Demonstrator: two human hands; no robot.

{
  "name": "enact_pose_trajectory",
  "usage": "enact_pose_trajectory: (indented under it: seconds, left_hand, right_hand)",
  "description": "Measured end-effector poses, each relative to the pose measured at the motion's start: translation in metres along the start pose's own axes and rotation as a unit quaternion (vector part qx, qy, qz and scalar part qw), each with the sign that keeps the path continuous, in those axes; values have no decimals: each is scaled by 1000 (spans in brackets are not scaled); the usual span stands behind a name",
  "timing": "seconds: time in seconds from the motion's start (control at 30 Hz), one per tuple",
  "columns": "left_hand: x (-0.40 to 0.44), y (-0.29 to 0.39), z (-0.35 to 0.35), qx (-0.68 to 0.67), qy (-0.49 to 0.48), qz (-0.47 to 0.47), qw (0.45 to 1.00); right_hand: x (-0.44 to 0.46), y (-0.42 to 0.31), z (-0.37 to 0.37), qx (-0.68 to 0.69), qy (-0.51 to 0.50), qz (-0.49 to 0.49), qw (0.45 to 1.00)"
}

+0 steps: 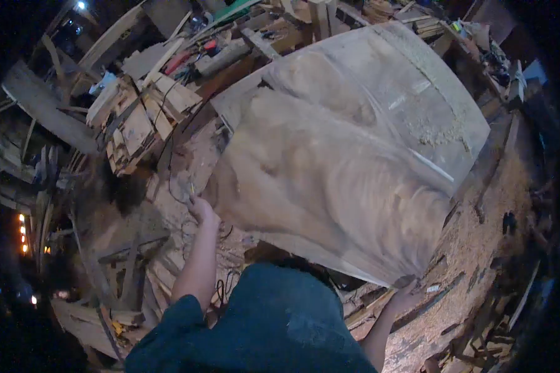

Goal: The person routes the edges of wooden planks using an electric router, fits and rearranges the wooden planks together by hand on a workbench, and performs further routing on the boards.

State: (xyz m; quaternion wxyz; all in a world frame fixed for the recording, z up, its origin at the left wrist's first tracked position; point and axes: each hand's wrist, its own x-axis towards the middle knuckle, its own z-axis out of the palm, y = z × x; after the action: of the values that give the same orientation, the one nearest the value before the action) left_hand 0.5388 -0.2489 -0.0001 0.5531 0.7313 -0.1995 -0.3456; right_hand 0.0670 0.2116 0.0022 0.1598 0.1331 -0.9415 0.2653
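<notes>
Center: the slab (317,168), swirl-grained, lies across the middle of the frame, broad face up, its long axis running from upper left to lower right. Lower right of center: the right hand (407,290) touches the slab's lower corner; its finger opening cannot be told. Left of center: the left hand (200,209) is partly curled beside the slab's left edge, a thin item (192,188) just above its fingers; whether it is grasped cannot be told. Upper right: pale shavings (438,132) lie on a flat panel (470,124). Upper left: stacked offcuts (140,121).
</notes>
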Motion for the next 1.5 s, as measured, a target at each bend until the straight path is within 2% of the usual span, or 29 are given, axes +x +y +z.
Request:
enact_pose_trajectory:
  seconds: [0.07, 0.1, 0.13, 0.17, 0.23, 0.33, 0.37, 0.47, 0.53, 0.6, 0.63, 0.67, 0.7, 0.77, 0.87, 0.97, 1.03, 1.1, 1.13, 1.17, 1.2, 1.23, 1.33, 1.37, 1.43, 1.5]
  left_hand:
    - [-22, 28, 4, -7, -11, -25, 1000]
    - [-30, 37, 5, -9, -18, -37, 999]
    - [-10, 14, 3, -2, 12, -33, 999]
    - [12, -11, 1, 8, 40, -30, 999]
    - [-3, 7, 1, -14, 1, -63, 998]
    - [-24, 48, 14, -41, -37, -118, 991]
    - [-24, 53, 18, -48, -43, -138, 988]
    - [9, 7, 51, 74, 13, 11, 997]
    - [30, -11, 78, 105, -70, 74, 989]
    - [12, 85, 95, 213, -262, 199, 920]
    - [43, 75, 128, 136, -206, 381, 891]
    - [49, 113, 148, 98, -320, 322, 886]
    - [96, 95, 189, 164, -302, 417, 841]
    - [122, 119, 243, 181, -355, 348, 848]
    - [131, 129, 294, 328, -328, 319, 827]
    - [172, 74, 338, 373, -393, 385, 747]
    - [147, 91, 334, 376, -360, 306, 797]
    - [121, 94, 329, 276, -370, 463, 756]
    - [91, 105, 310, 264, -350, 532, 725]
    - [59, 121, 292, 278, -378, 546, 694]
    - [32, 127, 276, 288, -382, 582, 657]
    - [10, 125, 268, 295, -383, 618, 621]
    - [-11, 89, 289, 146, -575, 466, 657]
    - [-33, 112, 281, 158, -559, 523, 624]
    - [-18, 88, 335, 264, -494, 632, 535]
    - [-16, 81, 388, 310, -458, 663, 505]
  right_hand:
    - [-11, -38, -13, -164, 53, -148, 974]
    - [-24, -93, -25, -107, -1, -132, 985]
    - [-36, -147, -38, -50, -53, -110, 991]
    - [-48, -172, -40, -5, -113, -89, 990]
    - [-77, -196, -8, 89, -142, -123, 978]
    - [-87, -235, 5, -53, -116, -197, 972]
    - [-88, -236, 7, -44, -115, -194, 973]
    - [-92, -238, 20, -51, -87, -180, 978]
    - [-87, -231, 37, -41, -51, -202, 977]
    - [-70, -228, 50, -37, -24, -222, 974]
    - [-60, -224, 55, -44, -12, -228, 973]
    - [-53, -222, 60, -54, -1, -233, 971]
    - [-45, -227, 59, -40, -22, -219, 975]
    - [-30, -242, 47, -15, -59, -190, 980]
    - [-40, -251, 49, -79, -44, -87, 992]
    - [-60, -260, 35, -8, -68, -30, 997]
    - [-70, -243, 52, 255, -32, 44, 966]
    - [-71, -200, 94, 68, -51, 24, 996]
    - [-67, -204, 90, -68, -62, 17, 996]
    - [-62, -210, 85, -202, -71, 7, 977]
    - [-58, -261, 68, -158, -9, 25, 987]
    - [-58, -262, 69, -120, 9, 22, 992]
    - [-54, -254, 73, -61, 35, 17, 997]
    - [-57, -255, 73, -49, 38, 16, 998]
    - [-34, -259, 66, -8, 4, 40, 999]
    - [1, -249, 54, -27, -52, 9, 998]
